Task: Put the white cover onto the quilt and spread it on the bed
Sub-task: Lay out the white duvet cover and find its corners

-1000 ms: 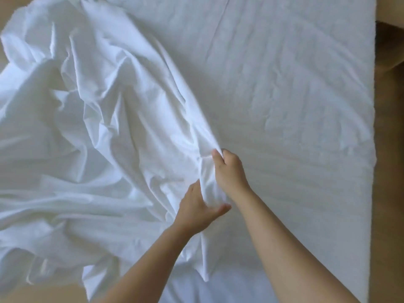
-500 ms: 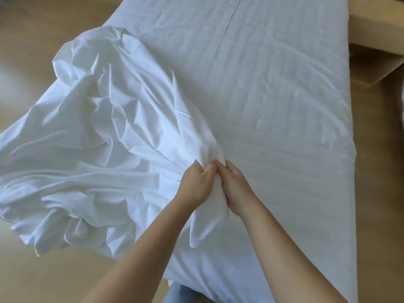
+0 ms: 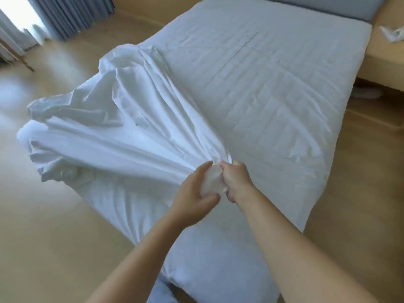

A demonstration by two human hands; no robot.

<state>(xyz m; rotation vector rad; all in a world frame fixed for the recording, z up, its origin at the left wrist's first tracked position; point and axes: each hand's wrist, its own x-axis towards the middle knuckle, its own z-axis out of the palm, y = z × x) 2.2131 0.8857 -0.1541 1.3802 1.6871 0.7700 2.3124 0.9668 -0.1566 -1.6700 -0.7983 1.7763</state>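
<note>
Left hand (image 3: 192, 193): the fingers are curled around a gathered corner of the white cover (image 3: 122, 132) and the thumb closes from below; the grip looks firm.
Right hand (image 3: 237, 182): it makes a tight fist on the same bunch of cloth, and its knuckles touch the fingers of the left hand.
Cover: from the fingers it fans out to the left and away in long folds. It lies over the left edge of the quilt (image 3: 262, 84), and its far part hangs past this edge above the floor (image 3: 54, 226).
Quilt: it lies flat under and to the right of the fingers, with stitched lines and small wrinkles, and it is not inside the cover.
Bed (image 3: 317, 4): its grey head end is far beyond the fingers.
Around: curtains (image 3: 72, 16) are far to the left and a wooden table (image 3: 389, 62) is far to the right.
</note>
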